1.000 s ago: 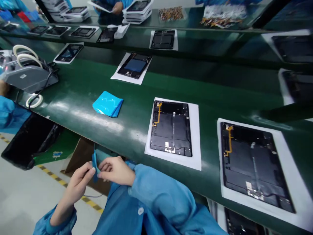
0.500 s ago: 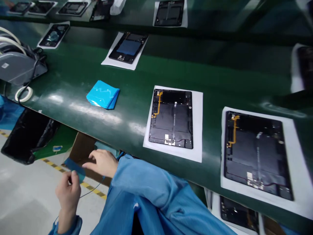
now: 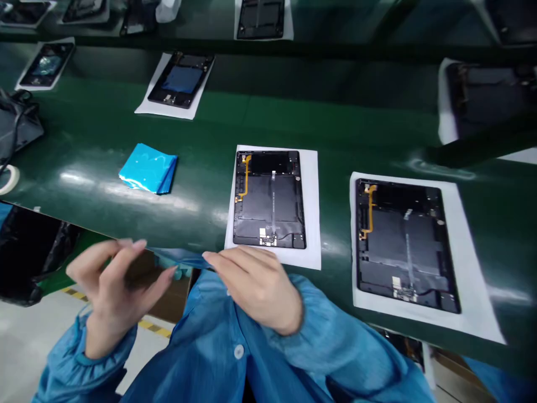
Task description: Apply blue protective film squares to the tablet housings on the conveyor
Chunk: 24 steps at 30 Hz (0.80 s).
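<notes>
My right hand (image 3: 258, 282) pinches one end of a thin sheet of blue film (image 3: 182, 257) at the bench's front edge, just below a tablet back housing. That film stretches leftward, seen almost edge-on. Near its other end is my left hand (image 3: 115, 277), fingers apart and slightly blurred; no grip on the film shows. A stack of shiny blue film sheets (image 3: 146, 168) lies on the bench beyond my left hand. The nearest tablet housing (image 3: 268, 201), with an orange flex cable, rests on a white sheet (image 3: 310, 212) in front of my right hand.
Another opened tablet (image 3: 406, 246) lies to the right on white paper. Farther back sits a tablet with a blue patch (image 3: 182, 81). A tape roll (image 3: 9, 180) and grey device (image 3: 19, 131) are at left. Below the bench edge stands a cardboard box (image 3: 172, 296).
Both hands have risen to the bench edge, the right hand moving rightward with the blue film. My left hand has gone from curled to spread fingers. The view has shifted right.
</notes>
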Each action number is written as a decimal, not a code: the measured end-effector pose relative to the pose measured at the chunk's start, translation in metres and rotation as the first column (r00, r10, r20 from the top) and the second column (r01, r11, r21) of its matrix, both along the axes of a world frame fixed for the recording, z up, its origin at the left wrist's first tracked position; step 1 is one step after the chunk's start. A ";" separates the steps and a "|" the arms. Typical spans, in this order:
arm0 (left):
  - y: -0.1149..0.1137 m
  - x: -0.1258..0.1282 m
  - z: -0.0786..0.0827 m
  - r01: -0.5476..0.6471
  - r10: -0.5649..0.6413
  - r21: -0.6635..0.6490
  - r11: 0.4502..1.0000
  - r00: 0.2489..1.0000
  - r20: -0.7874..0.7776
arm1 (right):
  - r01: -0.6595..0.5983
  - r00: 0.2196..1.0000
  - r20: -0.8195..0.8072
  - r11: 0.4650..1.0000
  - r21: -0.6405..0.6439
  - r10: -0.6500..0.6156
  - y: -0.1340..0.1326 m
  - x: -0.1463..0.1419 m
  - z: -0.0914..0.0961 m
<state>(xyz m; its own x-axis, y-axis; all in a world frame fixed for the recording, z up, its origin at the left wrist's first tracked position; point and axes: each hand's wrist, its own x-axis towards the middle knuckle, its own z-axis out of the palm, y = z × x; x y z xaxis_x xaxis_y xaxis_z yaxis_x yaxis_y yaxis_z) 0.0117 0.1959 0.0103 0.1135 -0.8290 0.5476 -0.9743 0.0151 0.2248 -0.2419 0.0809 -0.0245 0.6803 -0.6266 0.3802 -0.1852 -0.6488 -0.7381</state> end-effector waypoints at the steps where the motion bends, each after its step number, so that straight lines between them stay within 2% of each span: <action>1: -0.011 0.001 0.007 0.057 -0.059 0.039 0.998 0.996 0.060 | 0.022 1.000 0.001 0.996 -0.087 -0.022 -0.005 -0.009 0.006; 3: -0.033 0.001 0.020 0.259 -0.269 0.181 0.949 0.963 0.028 | 0.101 0.995 0.040 0.978 -0.181 -0.095 -0.016 -0.023 0.014; 4: -0.045 -0.001 0.025 0.354 -0.357 0.219 0.909 0.934 -0.028 | 0.142 0.989 0.054 0.976 -0.167 -0.135 -0.021 -0.028 0.017; 6: -0.068 -0.007 0.029 0.459 -0.443 0.226 0.859 0.888 -0.122 | 0.219 0.975 0.054 0.974 -0.064 -0.216 -0.032 -0.036 0.020; 8: -0.093 -0.013 0.026 0.512 -0.484 0.226 0.829 0.859 -0.169 | 0.281 0.959 0.016 0.957 0.071 -0.282 -0.046 -0.043 0.019; 10: -0.121 -0.015 0.016 0.536 -0.499 0.250 0.806 0.843 -0.200 | 0.363 0.931 -0.053 0.909 0.203 -0.360 -0.063 -0.050 0.014; 11: -0.135 -0.014 0.009 0.530 -0.486 0.257 0.808 0.847 -0.215 | 0.416 0.908 -0.092 0.863 0.287 -0.408 -0.073 -0.055 0.010; 13: -0.161 -0.011 -0.009 0.503 -0.452 0.274 0.820 0.862 -0.231 | 0.511 0.853 -0.172 0.721 0.468 -0.493 -0.094 -0.064 0.001; 14: -0.172 -0.008 -0.019 0.519 -0.465 0.286 0.806 0.853 -0.237 | 0.538 0.829 -0.205 0.644 0.544 -0.520 -0.105 -0.069 -0.004; 15: -0.181 -0.006 -0.029 0.572 -0.517 0.297 0.764 0.819 -0.246 | 0.552 0.812 -0.229 0.579 0.600 -0.537 -0.115 -0.073 -0.009; 16: -0.187 -0.004 -0.039 0.649 -0.598 0.305 0.697 0.761 -0.254 | 0.557 0.801 -0.244 0.533 0.636 -0.546 -0.124 -0.077 -0.014; 18: -0.195 -0.001 -0.058 0.790 -0.751 0.317 0.525 0.605 -0.264 | 0.563 0.794 -0.267 0.494 0.663 -0.546 -0.136 -0.084 -0.023; 19: -0.197 -0.001 -0.065 0.830 -0.797 0.311 0.462 0.543 -0.265 | 0.568 0.790 -0.283 0.477 0.670 -0.544 -0.140 -0.087 -0.027; 21: -0.198 -0.001 -0.077 0.860 -0.831 0.293 0.417 0.491 -0.260 | 0.586 0.783 -0.322 0.458 0.668 -0.532 -0.144 -0.092 -0.032; 24: -0.197 -0.002 -0.085 0.874 -0.836 0.271 0.403 0.472 -0.279 | 0.628 0.767 -0.393 0.464 0.625 -0.508 -0.144 -0.097 -0.034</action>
